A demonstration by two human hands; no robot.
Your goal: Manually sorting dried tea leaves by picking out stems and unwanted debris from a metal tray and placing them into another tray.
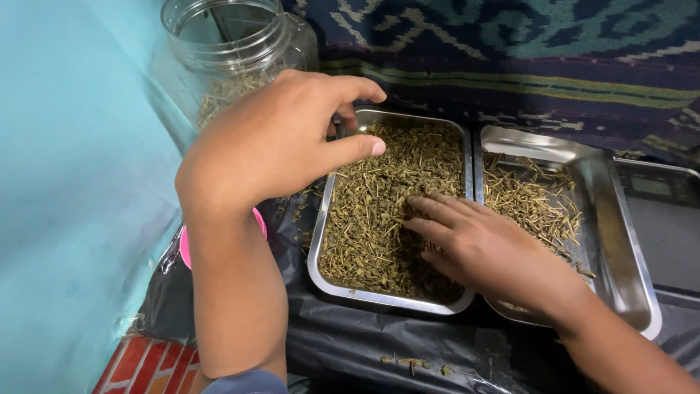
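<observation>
A steel tray (pixel 315 257) full of dried green-brown herb bits and stems (pixel 372 211) lies in the middle. My right hand (pixel 477 244) rests flat on the herbs at the tray's right side, fingers spread and pointing left. My left hand (pixel 281 138) hovers above the tray's upper left corner, thumb and fingers curled toward each other; I cannot see anything pinched between them. A second steel tray (pixel 620 248) to the right holds a thinner layer of pale stems (pixel 529 201).
A clear plastic jar (pixel 226 51) with some dried herb stands at the back left. A pink object (pixel 185 248) peeks out under my left forearm. A dark scale (pixel 663 219) sits at far right. Black plastic sheet (pixel 379 343) covers the surface; a turquoise wall is left.
</observation>
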